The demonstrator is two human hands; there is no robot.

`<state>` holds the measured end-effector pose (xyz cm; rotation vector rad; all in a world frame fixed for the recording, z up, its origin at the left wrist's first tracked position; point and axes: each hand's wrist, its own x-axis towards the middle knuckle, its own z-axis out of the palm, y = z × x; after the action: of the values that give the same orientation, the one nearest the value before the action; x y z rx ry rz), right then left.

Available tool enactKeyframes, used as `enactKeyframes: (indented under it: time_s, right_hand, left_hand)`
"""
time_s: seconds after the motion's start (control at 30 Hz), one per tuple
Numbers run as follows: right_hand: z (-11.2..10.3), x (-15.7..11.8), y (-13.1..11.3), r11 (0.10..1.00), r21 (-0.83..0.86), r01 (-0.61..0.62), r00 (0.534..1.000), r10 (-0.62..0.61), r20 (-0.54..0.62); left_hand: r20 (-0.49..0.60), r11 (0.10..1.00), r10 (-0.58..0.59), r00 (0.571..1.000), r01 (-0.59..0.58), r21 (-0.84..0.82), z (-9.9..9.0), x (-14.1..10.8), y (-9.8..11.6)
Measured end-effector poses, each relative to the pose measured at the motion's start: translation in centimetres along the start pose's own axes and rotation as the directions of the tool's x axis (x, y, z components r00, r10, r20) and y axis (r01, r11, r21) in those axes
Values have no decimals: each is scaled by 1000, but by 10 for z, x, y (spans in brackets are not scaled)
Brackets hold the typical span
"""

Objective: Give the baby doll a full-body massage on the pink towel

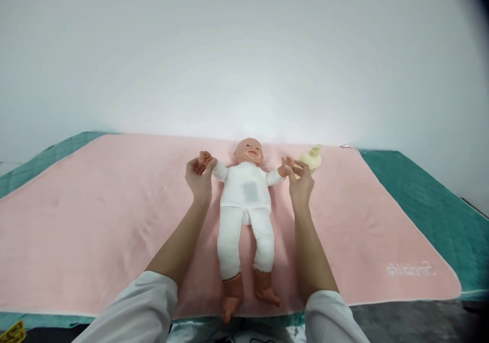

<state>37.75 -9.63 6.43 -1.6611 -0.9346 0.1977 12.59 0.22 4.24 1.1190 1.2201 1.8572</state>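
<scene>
A baby doll (246,190) with a white cloth body lies on its back on a pink blanket (133,205), head toward the wall, arms spread to both sides. A grey patch shows on its chest. My left hand (200,176) has its fingers and thumb closed around the doll's hand on the left. On the other side, my right hand (301,180) pinches the doll's hand on the right. Just behind my right hand is a pale yellow bottle (312,158), partly covered by my fingers.
Green padded cloth (428,205) shows under the blanket at both sides and along the front edge. A pale wall (244,52) rises behind. At the bottom left corner is a yellow and black object (14,333).
</scene>
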Motion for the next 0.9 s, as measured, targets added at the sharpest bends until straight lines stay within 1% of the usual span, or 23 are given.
enactKeyframes:
  time_s: [0.07, 0.13, 0.2, 0.27, 0.37, 0.5, 0.57, 0.7, 0.77, 0.9]
  right_hand:
    - [17, 12, 5, 1000, 10, -4, 999, 3, 54]
    - [31, 20, 10, 1000, 14, 16, 995, -18, 99]
    - [42, 27, 15, 999, 8, 53, 991, -54, 122]
    - [49, 33, 20, 996, 6, 94, 984, -94, 152]
    - [57, 41, 27, 993, 5, 120, 969, -118, 217]
    - [67, 48, 37, 996, -68, 57, 966, -38, 256]
    - [73, 50, 40, 996, -79, 48, 963, -25, 270]
    - [80, 48, 42, 996, -45, 83, 957, -67, 283]
    - [82, 46, 43, 994, -18, 111, 955, -101, 280]
    - [88, 46, 47, 990, -7, 144, 950, -136, 282]
  left_hand:
    - [46, 998, 24, 999, -27, 63, 15, 4, -4]
    - [91, 990, 21, 996, -34, 137, 27, 6, -6]
    - [155, 981, 29, 988, -58, 183, 36, 8, -7]
    - [220, 974, 63, 973, -109, 201, 41, 8, -9]
    - [271, 955, 75, 960, -147, 257, 43, 8, -15]
    - [331, 930, -2, 944, -119, 347, 43, 12, -28]
    - [372, 921, -30, 928, -120, 371, 42, 15, -34]
    - [440, 904, -93, 893, -109, 414, 41, 21, -43]
    - [456, 894, -123, 882, -100, 436, 41, 23, -45]
    - [442, 874, -147, 885, -94, 478, 40, 24, -48]
